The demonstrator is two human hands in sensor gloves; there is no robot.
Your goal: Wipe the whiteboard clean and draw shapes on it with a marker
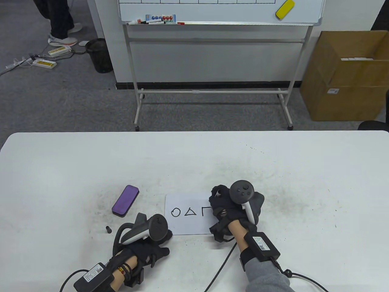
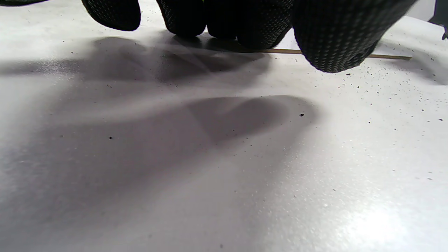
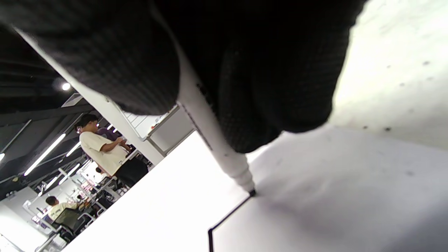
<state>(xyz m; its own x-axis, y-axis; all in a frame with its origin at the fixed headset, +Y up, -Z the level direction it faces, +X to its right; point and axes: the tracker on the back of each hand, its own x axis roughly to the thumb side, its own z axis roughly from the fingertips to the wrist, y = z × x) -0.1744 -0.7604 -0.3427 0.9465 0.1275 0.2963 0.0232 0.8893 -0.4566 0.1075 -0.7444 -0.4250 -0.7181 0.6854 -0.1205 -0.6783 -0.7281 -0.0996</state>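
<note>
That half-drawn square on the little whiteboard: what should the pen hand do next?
Probably draw the marker down for the right side: the square shows only its left and top lines, and the tip rests at the top line's end in the right hand grip.

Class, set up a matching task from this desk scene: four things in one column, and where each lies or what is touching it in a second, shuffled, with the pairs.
Things
1. purple eraser
2. marker
3. marker cap
4. small whiteboard

Places
A. tip on the board, held by the right hand
B. left of the board, unheld
C. under the fingertips of the left hand
D. loose on the table, near the eraser

Pairs: 1-B, 2-A, 3-D, 4-C
</note>
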